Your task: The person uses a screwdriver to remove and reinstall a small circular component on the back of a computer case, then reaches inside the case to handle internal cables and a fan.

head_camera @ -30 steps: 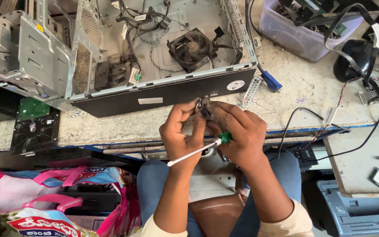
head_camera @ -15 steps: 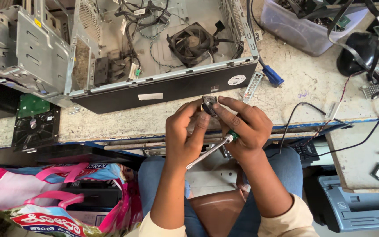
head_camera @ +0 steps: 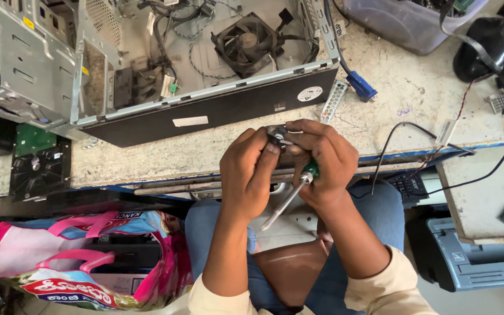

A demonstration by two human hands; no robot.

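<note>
Here the left hand (head_camera: 251, 175) and the right hand (head_camera: 322, 166) meet just in front of the edge of the workbench (head_camera: 380, 116), above the person's lap; between their fingertips sits a small metal part (head_camera: 276, 135), round and dark-centred, pinched by the left thumb and fingers from one side and by the right fingers from the other; the left hand is curled closed on it, its knuckles toward the camera; the right hand is likewise closed, and besides the part it keeps a screwdriver (head_camera: 290, 195) tucked against the palm, the green handle showing at the heel of the hand and the pale metal shaft slanting down and to the left toward the knees; what kind of piece the part is cannot be told at this size; behind the hands, on the bench, lies an open computer case (head_camera: 205, 111) on its side, dark front panel toward the person, with a black cooling fan (head_camera: 247, 44) and loose cables inside; just right of the case rest a perforated slot cover (head_camera: 333, 100) and a blue cable plug (head_camera: 360, 87); a black cable (head_camera: 392, 140) loops over the bench edge near the right hand; to the lower left stands a pink shopping bag (head_camera: 77, 256); a grey printer (head_camera: 479, 256) sits low at the right.
</note>
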